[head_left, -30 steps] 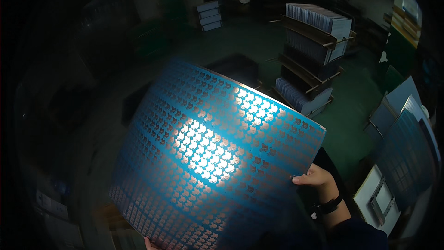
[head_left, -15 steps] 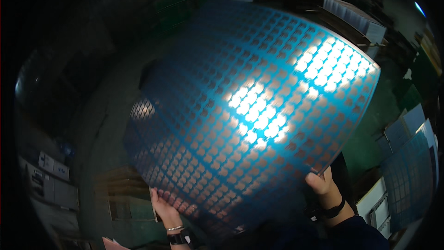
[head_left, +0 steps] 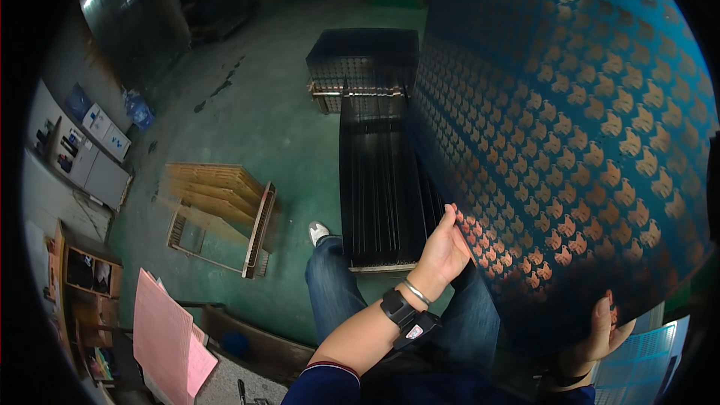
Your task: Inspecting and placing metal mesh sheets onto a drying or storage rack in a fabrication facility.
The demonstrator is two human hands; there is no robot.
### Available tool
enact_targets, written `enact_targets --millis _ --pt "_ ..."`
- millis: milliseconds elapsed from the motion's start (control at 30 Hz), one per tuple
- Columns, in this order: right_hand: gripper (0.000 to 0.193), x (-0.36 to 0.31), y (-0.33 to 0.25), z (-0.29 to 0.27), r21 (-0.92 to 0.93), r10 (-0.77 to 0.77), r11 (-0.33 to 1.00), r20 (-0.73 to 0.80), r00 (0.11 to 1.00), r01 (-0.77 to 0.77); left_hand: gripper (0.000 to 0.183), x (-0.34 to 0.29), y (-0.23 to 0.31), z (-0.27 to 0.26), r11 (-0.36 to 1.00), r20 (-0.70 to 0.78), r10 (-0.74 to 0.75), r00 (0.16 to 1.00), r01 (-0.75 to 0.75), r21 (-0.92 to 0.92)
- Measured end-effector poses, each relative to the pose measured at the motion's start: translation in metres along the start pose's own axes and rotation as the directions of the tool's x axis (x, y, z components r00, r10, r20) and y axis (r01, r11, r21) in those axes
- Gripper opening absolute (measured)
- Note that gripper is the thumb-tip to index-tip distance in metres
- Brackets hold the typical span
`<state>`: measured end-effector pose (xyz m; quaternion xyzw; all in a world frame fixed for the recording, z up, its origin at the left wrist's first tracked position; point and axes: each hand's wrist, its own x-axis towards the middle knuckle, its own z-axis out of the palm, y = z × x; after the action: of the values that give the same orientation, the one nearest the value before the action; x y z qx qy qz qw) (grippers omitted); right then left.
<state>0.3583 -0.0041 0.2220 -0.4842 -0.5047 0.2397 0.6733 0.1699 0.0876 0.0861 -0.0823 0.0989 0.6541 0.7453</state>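
Observation:
Both hands hold a large, thin blue panel (head_left: 555, 142) covered in rows of small copper-coloured cat-head shapes. My left hand (head_left: 448, 250) grips its lower left edge, with the thumb on the near side. At the bottom edge my right hand (head_left: 606, 332) is closed on it, its thumb pressed on the face; the other fingers are partly hidden. The panel stands tilted at the right and runs past the top of the view. Left of it, between my legs and beyond, a slotted rack (head_left: 384, 267) holds several dark panels (head_left: 379, 187) on edge.
Farther off stands another rack with a stack of dark panels (head_left: 361, 56). A slotted rack (head_left: 259, 232) with brown boards (head_left: 217, 187) sits on the green floor (head_left: 292, 105) at left. Pink sheets (head_left: 169, 334) rise at lower left, near a wooden shelf (head_left: 90, 274). A bluish sheet (head_left: 637, 364) lies lower right.
The panel has swung from the middle of the view to the right and stands steeper, uncovering the racks and floor. Both hands have moved right with it, keeping hold.

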Motion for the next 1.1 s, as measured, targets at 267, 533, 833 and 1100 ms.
enact_targets --millis 267,533,833,1100 --pt "0.029 0.025 0.009 0.04 -0.152 0.132 0.986 0.433 0.892 -0.072 0.027 -0.006 -0.002 -0.103 0.982 -0.097 -0.17 0.981 0.176 0.061" --pt "0.036 0.035 0.073 0.103 -0.26 0.237 0.963 0.709 0.664 -0.066 0.033 -0.011 -0.005 -0.176 0.89 -0.517 -0.291 0.805 0.426 0.161" --pt "0.053 0.055 0.117 0.147 -0.353 0.357 0.928 0.748 0.56 -0.12 0.041 -0.01 0.001 -0.207 0.779 -0.577 -0.369 0.728 0.581 0.235" --pt "0.073 0.095 0.167 0.206 -0.029 0.049 0.999 0.8 0.598 -0.043 0.04 -0.01 0.035 -0.16 0.483 -0.52 -0.2 0.831 0.545 0.685"
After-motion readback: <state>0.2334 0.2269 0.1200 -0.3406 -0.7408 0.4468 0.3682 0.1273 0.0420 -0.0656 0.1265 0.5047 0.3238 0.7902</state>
